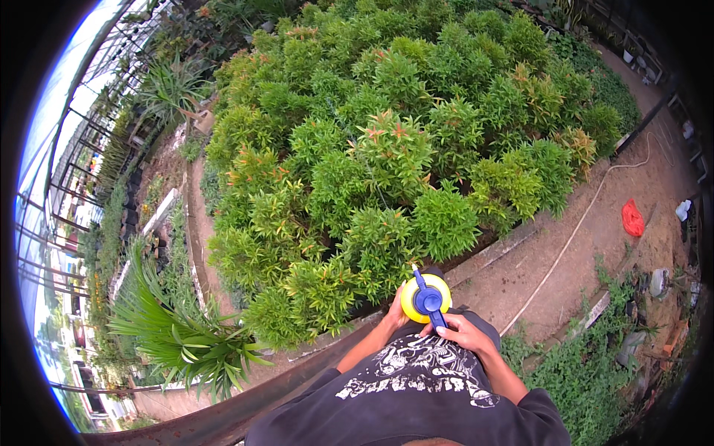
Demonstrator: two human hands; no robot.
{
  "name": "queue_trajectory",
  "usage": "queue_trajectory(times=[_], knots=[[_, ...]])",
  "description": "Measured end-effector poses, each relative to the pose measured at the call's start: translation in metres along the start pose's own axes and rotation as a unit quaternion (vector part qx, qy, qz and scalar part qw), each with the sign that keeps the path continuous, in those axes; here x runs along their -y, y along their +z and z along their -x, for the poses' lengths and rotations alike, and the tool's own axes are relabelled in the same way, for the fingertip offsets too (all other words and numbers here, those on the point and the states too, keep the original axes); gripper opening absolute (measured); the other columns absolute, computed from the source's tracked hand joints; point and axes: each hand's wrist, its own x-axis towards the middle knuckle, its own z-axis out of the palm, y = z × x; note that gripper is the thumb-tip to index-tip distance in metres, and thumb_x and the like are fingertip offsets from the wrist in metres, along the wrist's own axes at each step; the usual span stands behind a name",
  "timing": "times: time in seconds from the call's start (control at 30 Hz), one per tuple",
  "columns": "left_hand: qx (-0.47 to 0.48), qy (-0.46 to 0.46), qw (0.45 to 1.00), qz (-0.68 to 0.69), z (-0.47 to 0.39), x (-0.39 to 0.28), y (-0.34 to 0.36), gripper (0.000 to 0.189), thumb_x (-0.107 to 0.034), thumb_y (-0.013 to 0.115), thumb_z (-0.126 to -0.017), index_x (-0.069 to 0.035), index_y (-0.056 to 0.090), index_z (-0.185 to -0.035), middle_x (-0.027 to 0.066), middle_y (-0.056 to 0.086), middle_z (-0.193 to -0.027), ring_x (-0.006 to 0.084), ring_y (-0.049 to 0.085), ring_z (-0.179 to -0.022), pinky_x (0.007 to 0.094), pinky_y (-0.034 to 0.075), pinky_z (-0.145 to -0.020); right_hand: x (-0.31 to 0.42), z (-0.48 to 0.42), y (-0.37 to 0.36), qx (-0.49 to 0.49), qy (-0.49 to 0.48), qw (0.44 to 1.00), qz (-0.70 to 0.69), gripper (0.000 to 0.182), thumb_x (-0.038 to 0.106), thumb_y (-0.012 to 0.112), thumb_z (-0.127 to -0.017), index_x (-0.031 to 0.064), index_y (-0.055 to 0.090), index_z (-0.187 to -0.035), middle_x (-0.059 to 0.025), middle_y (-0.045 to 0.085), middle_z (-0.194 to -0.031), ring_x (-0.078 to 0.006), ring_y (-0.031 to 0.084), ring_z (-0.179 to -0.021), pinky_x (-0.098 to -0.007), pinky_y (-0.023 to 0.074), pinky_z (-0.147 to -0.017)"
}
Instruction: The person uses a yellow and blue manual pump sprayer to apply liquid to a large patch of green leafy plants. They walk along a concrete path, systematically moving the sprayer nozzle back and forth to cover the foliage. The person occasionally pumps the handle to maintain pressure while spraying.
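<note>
A yellow pump sprayer bottle (411,295) with a blue pump head and nozzle is held in front of my body, its nozzle pointing towards the shrubs. My left hand (397,308) wraps the left side of the yellow tank. My right hand (458,331) has its fingers on the blue handle (438,320) at the near side of the sprayer. Just beyond the sprayer stands a dense bed of leafy green shrubs (390,150), some with orange-red tips. A thin streak, perhaps liquid, shows over the shrubs; I cannot tell whether it comes from the nozzle.
A rusty metal beam (245,410) runs low at the left. A spiky palm-like plant (184,334) stands beyond it. On the dirt path (535,273) at the right lie a pale hose (574,237) and a red plastic bag (632,217). A low concrete edging (496,252) borders the bed.
</note>
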Motion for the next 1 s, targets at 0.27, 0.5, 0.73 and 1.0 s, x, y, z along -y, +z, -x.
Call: queue_trajectory(times=[0.27, 0.5, 0.73, 1.0], knots=[[-0.033, 0.007, 0.999, 0.002, 0.000, -0.001, 0.006, 0.067, -0.056, 0.030, -0.100, -0.001, 0.048, -0.135, 0.0191, 0.060, -0.126, 0.0320, 0.062, -0.114, 0.0489, 0.051, -0.099, -0.001, -0.001, -0.005, 0.017, 0.018, 1.000, -0.011, 0.037, 0.029, 0.062, -0.092, -0.0032, 0.066, -0.111, -0.0122, 0.069, -0.112, -0.0210, 0.062, -0.107, -0.0357, 0.0426, -0.100], [-0.031, 0.014, 0.999, 0.007, 0.001, -0.001, 0.006, 0.066, -0.055, 0.030, -0.101, -0.001, 0.048, -0.135, 0.0191, 0.061, -0.125, 0.0318, 0.062, -0.113, 0.0484, 0.051, -0.099, 0.002, -0.002, -0.004, 0.019, 0.020, 0.999, -0.016, 0.036, 0.027, 0.062, -0.093, -0.0035, 0.066, -0.111, -0.0131, 0.068, -0.112, -0.0219, 0.062, -0.108, -0.0360, 0.0423, -0.101], [-0.020, 0.001, 1.000, -0.021, -0.002, 0.000, -0.004, 0.070, -0.057, 0.025, -0.101, -0.001, 0.044, -0.139, 0.0178, 0.056, -0.133, 0.0304, 0.056, -0.123, 0.0464, 0.041, -0.109, -0.006, -0.003, -0.009, 0.028, 0.017, 0.999, -0.020, 0.034, 0.024, 0.061, -0.092, -0.0039, 0.066, -0.111, -0.0145, 0.068, -0.112, -0.0238, 0.062, -0.109, -0.0372, 0.0418, -0.102], [-0.018, 0.008, 1.000, 0.007, -0.003, 0.000, -0.002, 0.067, -0.056, 0.027, -0.101, -0.002, 0.047, -0.136, 0.0191, 0.060, -0.127, 0.0314, 0.061, -0.115, 0.0485, 0.051, -0.100, -0.009, -0.003, -0.011, 0.029, 0.020, 0.999, -0.026, 0.032, 0.022, 0.061, -0.092, -0.0042, 0.066, -0.111, -0.0153, 0.068, -0.114, -0.0242, 0.062, -0.111, -0.0372, 0.0414, -0.103]])
